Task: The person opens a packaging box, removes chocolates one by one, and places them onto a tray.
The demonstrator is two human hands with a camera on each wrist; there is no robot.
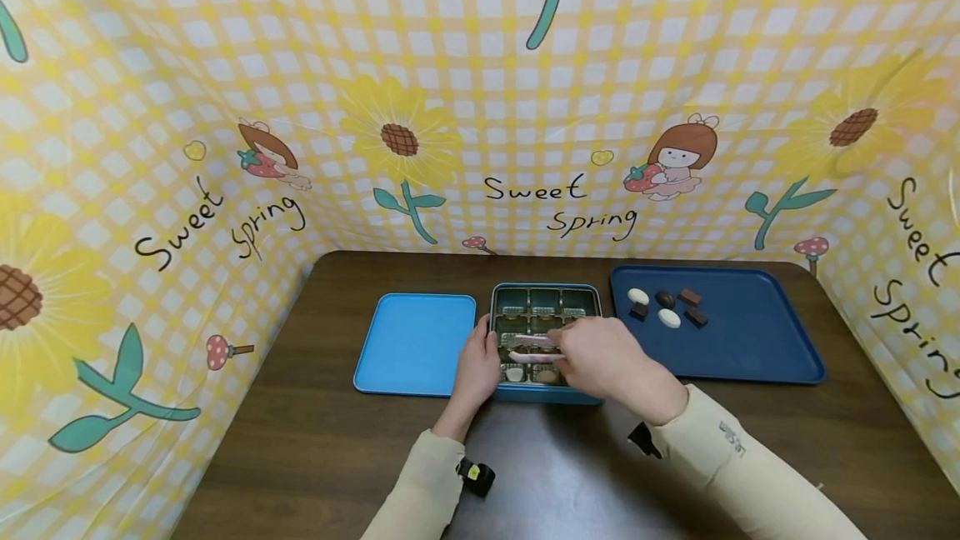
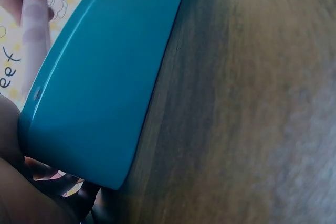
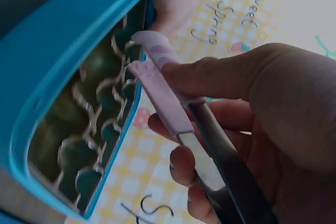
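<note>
A blue tin box (image 1: 546, 394) holds a clear tray with several compartments (image 1: 546, 300). My left hand (image 1: 477, 369) grips the tin's left side, its fingers at the rim and wall. My right hand (image 1: 607, 352) holds metal tongs (image 3: 167, 98) with pink tips, the thumb pressing one arm from above. The tong tips reach left over the tin's front half, spread a little apart with nothing visible between them. A white piece (image 1: 514, 374) sits in the front left compartment, and a brownish piece (image 1: 546, 374) shows in the front middle one.
Right of the tin is a dark blue tray (image 1: 750, 332) bearing white egg-shaped pieces (image 1: 669, 319), a dark round one (image 1: 665, 299) and several brown blocks (image 1: 697, 318). A light blue lid (image 1: 416, 344) lies to the left. Checked cloth (image 1: 525, 132) hangs around the wooden table (image 1: 300, 440).
</note>
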